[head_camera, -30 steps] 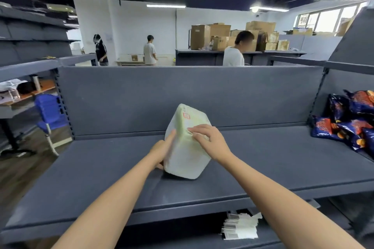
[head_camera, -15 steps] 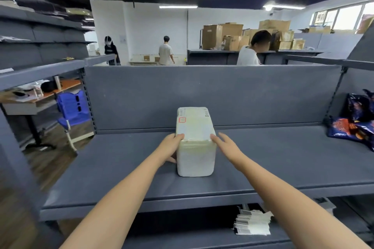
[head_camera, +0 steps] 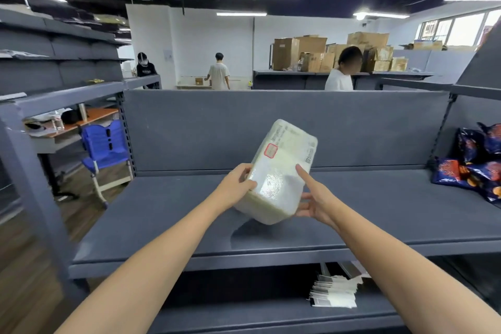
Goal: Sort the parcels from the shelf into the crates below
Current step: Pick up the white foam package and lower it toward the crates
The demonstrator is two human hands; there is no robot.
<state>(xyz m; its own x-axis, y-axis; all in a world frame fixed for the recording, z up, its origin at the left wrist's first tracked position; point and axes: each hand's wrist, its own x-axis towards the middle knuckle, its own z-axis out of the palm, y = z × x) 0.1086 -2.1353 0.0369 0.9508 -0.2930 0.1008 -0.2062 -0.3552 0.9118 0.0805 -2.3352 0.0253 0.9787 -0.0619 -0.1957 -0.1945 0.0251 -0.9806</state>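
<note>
at the far left a blue chair (head_camera: 104, 149) stands by a desk (head_camera: 69, 129) beyond the rack's upright. the grey shelf (head_camera: 162, 211) runs across the view at about waist height, with a flat back panel behind it.

the left hand (head_camera: 238, 184) comes in from the lower left and grips the parcel (head_camera: 279, 173) at its lower left edge, thumb on the near face, fingers curled round the side. the parcel is a pale block wrapped in clear film, with a printed label and a red-framed mark near its top. it is held in the air above the middle of the shelf, tilted with its top leaning to the right, and its shadow falls on the board below.

the right hand (head_camera: 317, 200) is spread wide, not clenched: the forefinger lies straight against the parcel's right side and the other fingers reach toward its lower right corner.

under the shelf, on the lower board, lies a fanned stack of white tags (head_camera: 334, 293). at the far right, dark blue snack bags (head_camera: 477, 163) are heaped on the shelf, well apart from the parcel.
</note>
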